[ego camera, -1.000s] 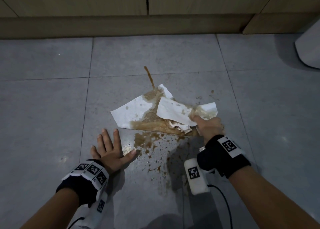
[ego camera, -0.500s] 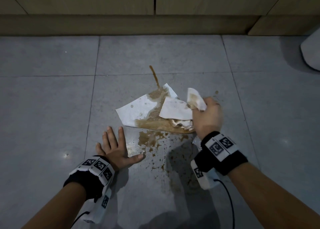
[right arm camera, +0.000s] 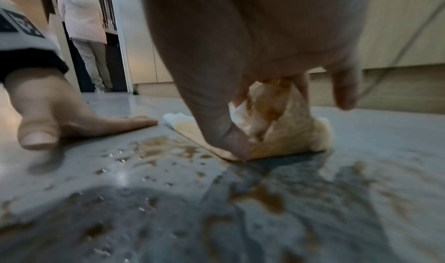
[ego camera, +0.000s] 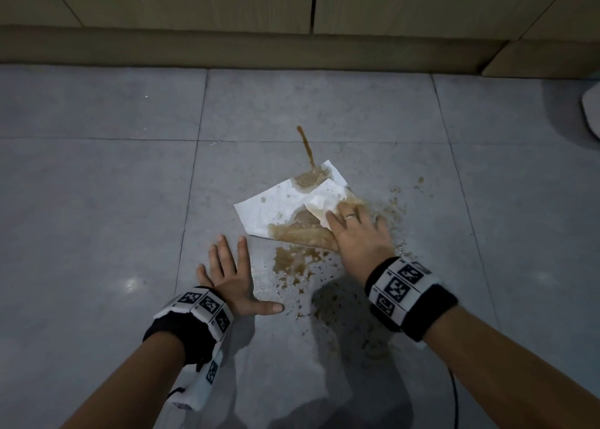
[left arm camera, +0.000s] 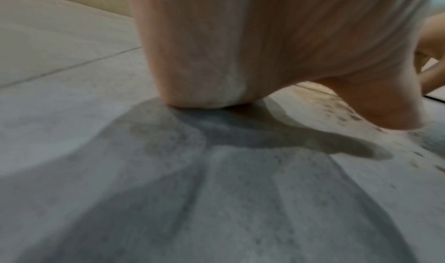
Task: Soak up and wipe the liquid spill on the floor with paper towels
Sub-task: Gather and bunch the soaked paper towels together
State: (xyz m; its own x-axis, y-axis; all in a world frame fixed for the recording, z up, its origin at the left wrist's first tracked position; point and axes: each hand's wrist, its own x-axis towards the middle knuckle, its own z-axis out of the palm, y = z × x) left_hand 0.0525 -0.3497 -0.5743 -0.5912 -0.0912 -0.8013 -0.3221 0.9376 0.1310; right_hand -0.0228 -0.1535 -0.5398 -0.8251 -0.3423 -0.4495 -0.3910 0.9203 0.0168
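- From above, the paper towels (ego camera: 285, 208) lay on the grey floor (ego camera: 97, 201) over the far part of the brown spill (ego camera: 292, 261), white at their left and far corners, soaked brown along the near edge and under the right hand (ego camera: 360, 237).
- Only the right wrist view showed the underside: the thumb (right arm camera: 231, 139) and fingers were curled round a bunched, brown-stained wad of towel (right arm camera: 284, 126), pressing it onto the floor. From overhead that hand merely looked laid over the paper, a ring (ego camera: 350, 216) on one finger.
- That low view also caught a person (right arm camera: 84, 29) in pale clothes standing far off in a doorway, unseen from above.
- The left hand (ego camera: 232, 276) was planted flat on the tile just left of the puddle, fingers straight and spread, thumb pointing right towards the splashes, holding nothing.
- The left wrist view gave only the heel of that palm (left arm camera: 204, 67) on the floor, blurred.
- Droplets were scattered right of and nearer than the towels; a thin brown streak (ego camera: 306, 146) ran away towards the wooden cabinets (ego camera: 194, 3).
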